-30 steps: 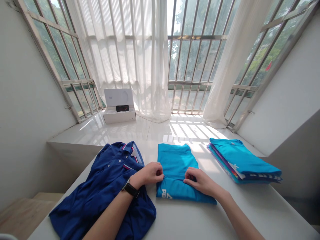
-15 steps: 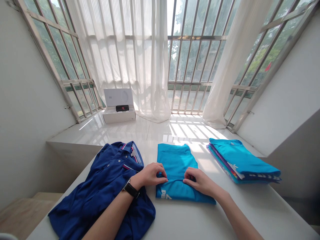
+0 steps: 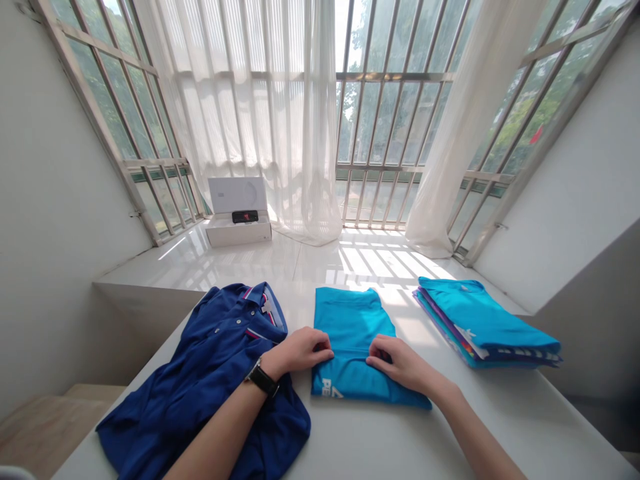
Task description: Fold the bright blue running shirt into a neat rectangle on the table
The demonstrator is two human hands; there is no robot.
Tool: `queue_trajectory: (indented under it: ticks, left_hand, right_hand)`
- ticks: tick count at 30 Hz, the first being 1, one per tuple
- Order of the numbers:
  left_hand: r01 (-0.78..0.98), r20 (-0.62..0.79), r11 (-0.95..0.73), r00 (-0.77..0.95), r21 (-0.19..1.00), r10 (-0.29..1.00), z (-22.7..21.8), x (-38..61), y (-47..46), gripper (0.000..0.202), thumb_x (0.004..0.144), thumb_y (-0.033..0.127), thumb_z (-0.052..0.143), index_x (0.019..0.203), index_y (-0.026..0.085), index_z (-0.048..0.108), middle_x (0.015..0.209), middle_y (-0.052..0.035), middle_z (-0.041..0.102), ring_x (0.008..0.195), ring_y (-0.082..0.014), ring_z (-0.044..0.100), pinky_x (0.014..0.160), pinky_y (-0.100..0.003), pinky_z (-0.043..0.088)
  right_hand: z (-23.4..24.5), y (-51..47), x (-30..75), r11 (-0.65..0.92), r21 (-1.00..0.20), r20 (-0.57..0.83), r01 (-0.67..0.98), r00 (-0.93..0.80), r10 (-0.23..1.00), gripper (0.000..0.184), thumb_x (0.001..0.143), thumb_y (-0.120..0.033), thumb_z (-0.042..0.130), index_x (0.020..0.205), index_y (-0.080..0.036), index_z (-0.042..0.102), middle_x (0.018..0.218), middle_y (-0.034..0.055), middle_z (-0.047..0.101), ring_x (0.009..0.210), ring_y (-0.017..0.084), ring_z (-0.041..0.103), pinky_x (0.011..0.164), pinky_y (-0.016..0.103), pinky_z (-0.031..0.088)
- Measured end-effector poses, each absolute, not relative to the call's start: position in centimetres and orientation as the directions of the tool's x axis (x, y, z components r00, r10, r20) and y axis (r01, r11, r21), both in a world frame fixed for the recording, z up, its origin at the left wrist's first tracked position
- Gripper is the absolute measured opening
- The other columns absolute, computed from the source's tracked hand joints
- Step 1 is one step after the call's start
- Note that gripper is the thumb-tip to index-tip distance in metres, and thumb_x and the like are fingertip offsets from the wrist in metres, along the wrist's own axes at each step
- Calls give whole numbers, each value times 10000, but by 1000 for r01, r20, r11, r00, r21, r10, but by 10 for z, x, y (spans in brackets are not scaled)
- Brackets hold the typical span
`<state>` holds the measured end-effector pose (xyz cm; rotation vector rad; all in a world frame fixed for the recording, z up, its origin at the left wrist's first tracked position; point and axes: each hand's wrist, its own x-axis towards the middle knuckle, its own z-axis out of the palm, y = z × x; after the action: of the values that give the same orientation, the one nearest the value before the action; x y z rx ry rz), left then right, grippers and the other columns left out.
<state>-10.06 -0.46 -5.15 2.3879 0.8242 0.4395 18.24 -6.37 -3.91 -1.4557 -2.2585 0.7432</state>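
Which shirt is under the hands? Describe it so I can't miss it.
On the white table, find the row of clothes. The middle item is a folded turquoise shirt with white lettering, between the navy polo and the stacked shirts.

The left hand has slid inward along the fold of the turquoise shirt, closer to the right hand, fingers reaching farther across.
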Motion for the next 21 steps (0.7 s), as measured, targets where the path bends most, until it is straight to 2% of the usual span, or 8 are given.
queue_trajectory:
  ticks: [9,16,18,21]
  left_hand:
    - [462,106,-645,758,609,644,-55,-100,-3,234,916,377,602,840,176,695,748,-5,658,664,-118,546,613,-217,382]
    - [442,96,-609,753,659,651,-54,-100,-3,257,909,391,600,835,162,689,741,-17,661,662,-125,558,618,-223,403]
    - [430,96,-602,756,673,647,-54,-100,-3,266,912,399,593,838,161,686,734,-15,656,657,-124,559,615,-222,408]
    - [417,103,-603,760,680,642,-55,-100,-2,272,915,404,585,837,163,682,729,-12,648,654,-122,557,610,-220,409]
  right_hand:
    - [-36,-61,194,315,-553,-15,771,-388,922,345,932,-522,528,811,-215,628,806,21,627,726,181,557,665,299,441]
    - [-32,-58,212,274,-528,-22,804,-336,942,385,913,-550,529,788,-203,642,774,27,646,713,179,562,651,290,427]
    - [-30,-58,215,274,-518,20,810,-308,951,405,920,-555,514,763,-202,636,742,24,641,682,171,545,630,284,410]
    - [-26,-58,217,274,-495,169,825,-217,961,474,956,-563,443,673,-207,577,650,16,588,607,153,481,582,283,360]
